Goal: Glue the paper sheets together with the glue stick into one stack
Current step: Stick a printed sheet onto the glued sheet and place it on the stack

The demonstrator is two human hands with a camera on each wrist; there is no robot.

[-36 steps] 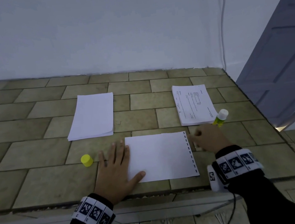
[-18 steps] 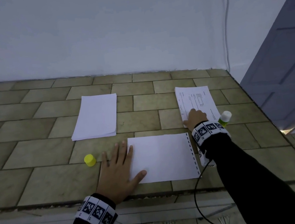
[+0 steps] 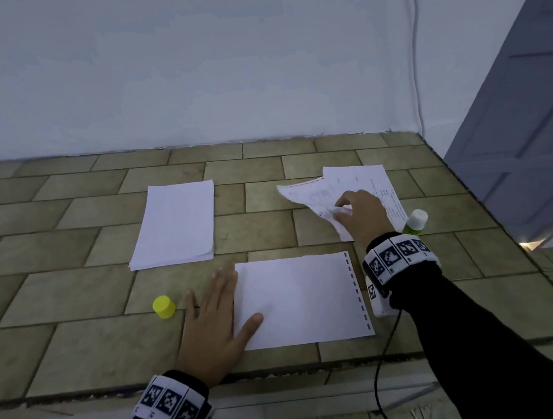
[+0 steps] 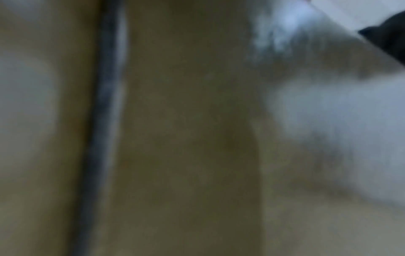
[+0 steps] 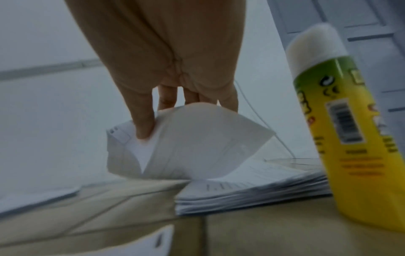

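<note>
Tiled worktop (image 3: 72,301) against a pale wall. Blank sheet with punched right edge (image 3: 299,299) lies flat near the front edge. Blank paper stack (image 3: 175,224) sits behind it to the left; printed paper stack (image 3: 374,184) behind to the right. Left hand (image 3: 212,327) flat, fingers straight, thumb on the sheet's left margin. Right hand (image 3: 363,215) pinches one printed sheet (image 3: 308,195), curled and raised off the printed stack. Uncapped glue stick (image 5: 342,121) stands just beside that stack, right side. Yellow cap (image 3: 164,307) near the left hand. Left wrist view blurred; probably tile and paper.
</note>
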